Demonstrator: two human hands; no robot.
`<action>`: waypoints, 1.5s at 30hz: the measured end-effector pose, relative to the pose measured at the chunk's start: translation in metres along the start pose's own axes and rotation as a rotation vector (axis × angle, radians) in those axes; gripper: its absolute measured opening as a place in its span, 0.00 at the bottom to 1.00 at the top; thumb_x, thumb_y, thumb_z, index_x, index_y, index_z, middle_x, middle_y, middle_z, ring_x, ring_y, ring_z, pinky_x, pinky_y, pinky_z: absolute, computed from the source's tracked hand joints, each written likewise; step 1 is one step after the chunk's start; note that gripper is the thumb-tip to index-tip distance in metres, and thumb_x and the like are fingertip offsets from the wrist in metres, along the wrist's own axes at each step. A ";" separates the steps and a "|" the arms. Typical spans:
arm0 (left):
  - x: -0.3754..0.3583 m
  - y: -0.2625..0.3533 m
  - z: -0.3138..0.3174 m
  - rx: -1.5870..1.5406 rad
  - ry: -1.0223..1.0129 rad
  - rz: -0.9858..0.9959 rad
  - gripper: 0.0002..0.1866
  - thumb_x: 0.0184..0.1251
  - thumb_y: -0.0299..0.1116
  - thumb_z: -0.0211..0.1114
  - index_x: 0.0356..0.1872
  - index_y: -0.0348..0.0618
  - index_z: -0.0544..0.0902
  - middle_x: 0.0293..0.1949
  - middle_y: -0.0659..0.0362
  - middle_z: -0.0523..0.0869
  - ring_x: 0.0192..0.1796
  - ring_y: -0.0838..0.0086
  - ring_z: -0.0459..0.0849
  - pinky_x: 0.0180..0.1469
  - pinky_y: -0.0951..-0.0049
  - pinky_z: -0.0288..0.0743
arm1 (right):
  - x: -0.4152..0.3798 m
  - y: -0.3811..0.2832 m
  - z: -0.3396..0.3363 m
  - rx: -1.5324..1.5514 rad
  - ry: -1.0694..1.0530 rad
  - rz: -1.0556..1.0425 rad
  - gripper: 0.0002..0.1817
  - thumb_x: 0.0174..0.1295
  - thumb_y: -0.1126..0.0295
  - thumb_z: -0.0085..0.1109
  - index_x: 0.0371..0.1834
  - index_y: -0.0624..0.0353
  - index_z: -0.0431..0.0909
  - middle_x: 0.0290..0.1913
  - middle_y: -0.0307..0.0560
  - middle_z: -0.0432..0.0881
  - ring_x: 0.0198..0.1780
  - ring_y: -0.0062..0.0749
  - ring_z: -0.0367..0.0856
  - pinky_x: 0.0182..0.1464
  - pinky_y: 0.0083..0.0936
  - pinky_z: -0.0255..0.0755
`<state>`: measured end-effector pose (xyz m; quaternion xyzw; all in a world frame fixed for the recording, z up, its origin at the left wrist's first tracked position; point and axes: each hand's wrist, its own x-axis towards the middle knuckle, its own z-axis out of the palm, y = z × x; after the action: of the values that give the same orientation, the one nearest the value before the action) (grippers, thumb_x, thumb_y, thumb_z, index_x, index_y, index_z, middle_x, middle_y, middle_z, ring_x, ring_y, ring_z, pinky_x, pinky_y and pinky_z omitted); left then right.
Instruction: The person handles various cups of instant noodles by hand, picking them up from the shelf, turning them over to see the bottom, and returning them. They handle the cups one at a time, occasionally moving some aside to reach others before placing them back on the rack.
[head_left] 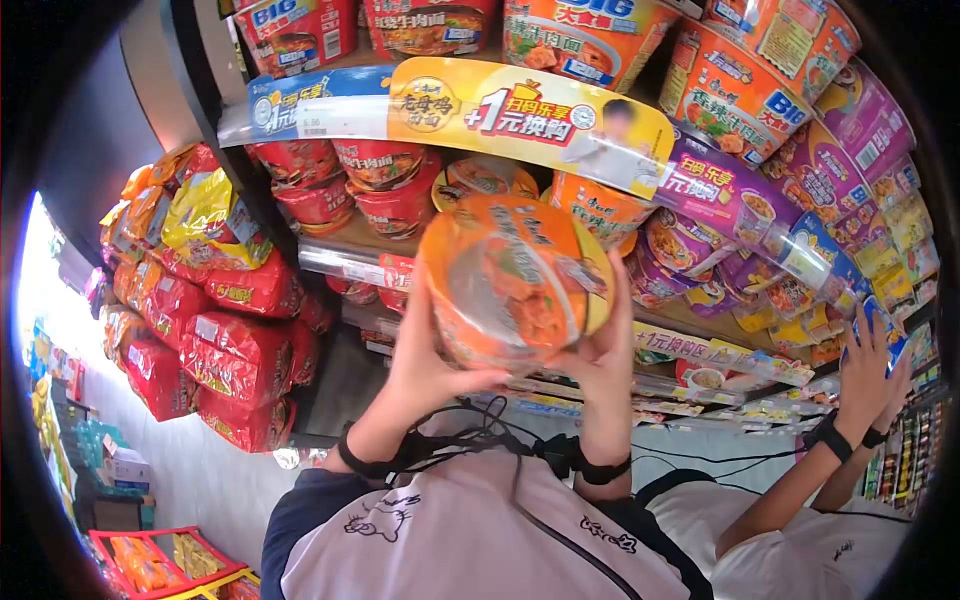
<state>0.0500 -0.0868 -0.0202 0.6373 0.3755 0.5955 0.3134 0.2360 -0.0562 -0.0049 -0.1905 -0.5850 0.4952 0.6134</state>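
With both our left hand [425, 365] and right hand [600, 345] grasping an orange noodle bowl [510, 280], we hold it off the shelf [350, 235], not yet placed.

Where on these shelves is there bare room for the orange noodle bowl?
Little. The clearest gap is the dark shelf space left of the left hand, beside the red noodle bags. Behind the orange plastic-wrapped noodle bowl, red bowls and purple bowls are packed tight.
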 end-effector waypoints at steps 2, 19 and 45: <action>0.006 -0.009 -0.005 -0.047 0.064 0.041 0.61 0.33 0.35 0.82 0.69 0.33 0.48 0.64 0.50 0.64 0.66 0.66 0.64 0.68 0.65 0.57 | 0.005 0.013 -0.001 -0.033 -0.032 -0.048 0.61 0.38 0.72 0.76 0.73 0.58 0.40 0.73 0.50 0.48 0.71 0.41 0.56 0.69 0.39 0.54; 0.103 -0.067 0.000 -0.065 0.348 0.200 0.62 0.38 0.23 0.77 0.70 0.39 0.39 0.65 0.49 0.57 0.66 0.66 0.62 0.63 0.66 0.64 | 0.022 0.128 -0.074 -0.256 -0.059 0.583 0.20 0.67 0.60 0.52 0.41 0.72 0.79 0.33 0.52 0.85 0.34 0.30 0.85 0.38 0.21 0.77; 0.121 -0.105 0.009 0.605 0.416 0.283 0.62 0.42 0.44 0.77 0.67 0.24 0.41 0.59 0.36 0.67 0.58 0.49 0.73 0.55 0.62 0.71 | 0.019 0.125 -0.068 -0.301 -0.001 0.591 0.18 0.66 0.59 0.53 0.40 0.67 0.79 0.31 0.46 0.85 0.32 0.26 0.84 0.36 0.19 0.76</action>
<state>0.0492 0.0715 -0.0463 0.6122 0.4978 0.6117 -0.0564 0.2466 0.0376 -0.1133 -0.4402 -0.5713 0.5600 0.4078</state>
